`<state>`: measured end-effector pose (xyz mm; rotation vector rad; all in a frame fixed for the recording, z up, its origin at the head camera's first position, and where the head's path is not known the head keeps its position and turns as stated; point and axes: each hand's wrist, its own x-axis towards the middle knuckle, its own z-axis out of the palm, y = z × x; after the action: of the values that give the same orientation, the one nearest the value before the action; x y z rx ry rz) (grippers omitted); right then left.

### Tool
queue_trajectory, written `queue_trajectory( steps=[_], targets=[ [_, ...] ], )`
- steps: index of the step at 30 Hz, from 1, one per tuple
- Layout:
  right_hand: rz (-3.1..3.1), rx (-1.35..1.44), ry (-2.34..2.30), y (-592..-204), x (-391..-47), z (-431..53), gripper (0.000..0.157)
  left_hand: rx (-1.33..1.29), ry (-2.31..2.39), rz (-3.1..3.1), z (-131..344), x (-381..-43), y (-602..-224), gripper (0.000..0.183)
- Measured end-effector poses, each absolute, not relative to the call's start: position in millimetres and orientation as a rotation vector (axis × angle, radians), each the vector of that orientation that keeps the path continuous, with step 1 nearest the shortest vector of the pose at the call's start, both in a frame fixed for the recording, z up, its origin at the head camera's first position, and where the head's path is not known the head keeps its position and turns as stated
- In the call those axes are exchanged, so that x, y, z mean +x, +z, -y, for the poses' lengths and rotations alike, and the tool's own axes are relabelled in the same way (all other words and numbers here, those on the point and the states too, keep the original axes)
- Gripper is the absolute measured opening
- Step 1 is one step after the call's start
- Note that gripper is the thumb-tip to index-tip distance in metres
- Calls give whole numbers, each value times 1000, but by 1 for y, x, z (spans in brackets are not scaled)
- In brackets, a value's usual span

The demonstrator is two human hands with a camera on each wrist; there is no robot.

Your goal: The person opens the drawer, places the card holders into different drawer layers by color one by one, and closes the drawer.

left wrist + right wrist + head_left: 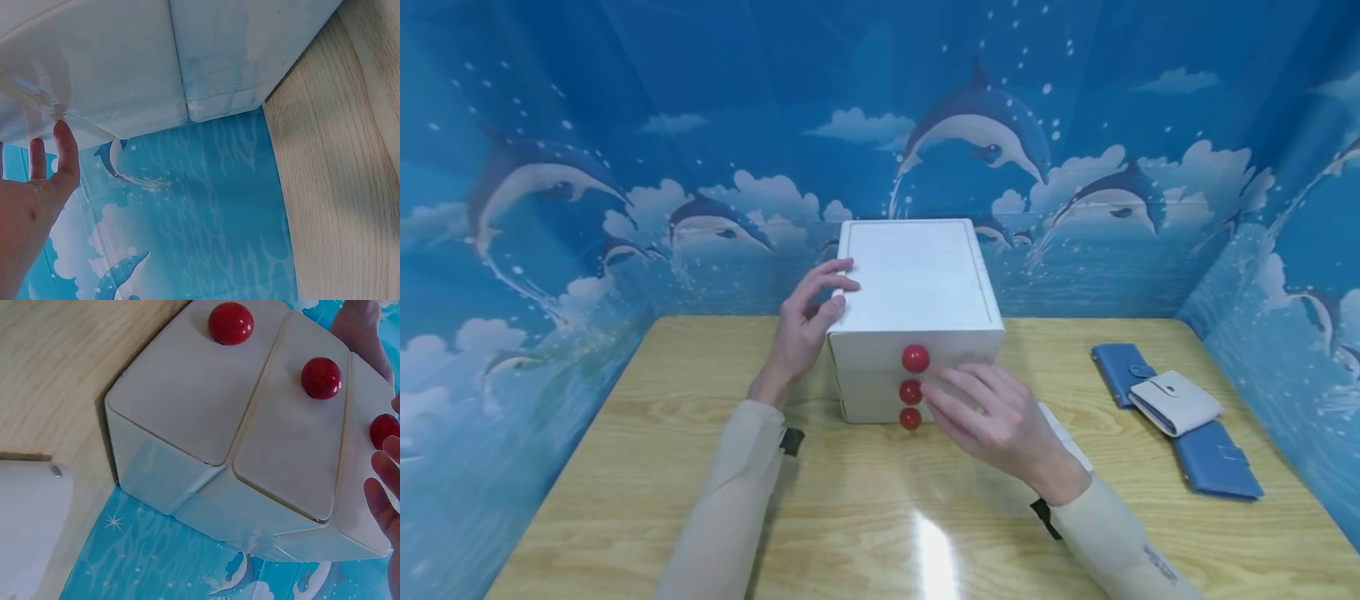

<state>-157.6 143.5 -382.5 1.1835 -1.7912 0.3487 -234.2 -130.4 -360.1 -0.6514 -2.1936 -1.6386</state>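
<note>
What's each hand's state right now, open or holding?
Left hand: open, touching the white drawer unit.
Right hand: open, beside the top red knob; contact unclear.

Your wood-grained table (827, 517) carries the white box (917, 275), and a patch of glare shines on it in front of the box. Just right of the box you have a flat white thing (28, 531); well right of it lie a blue wallet (1114, 367) and a second blue wallet (1213, 467), a white wallet (1176, 400) overlapping both.
</note>
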Motion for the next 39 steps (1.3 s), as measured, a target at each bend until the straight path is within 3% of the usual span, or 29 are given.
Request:
queue_trajectory(
  steps=[14,25,39],
  targets=[
    [2027,1242,307,-402,-150,-142,25,-657,-1642,2184,130,-235,-360,27],
    [2191,1206,261,-408,-151,-139,44,-668,-1652,2173,131,-236,-362,27],
    [2394,1122,273,-403,-151,-127,48,-678,-1635,2167,130,-235,-362,27]
  ],
)
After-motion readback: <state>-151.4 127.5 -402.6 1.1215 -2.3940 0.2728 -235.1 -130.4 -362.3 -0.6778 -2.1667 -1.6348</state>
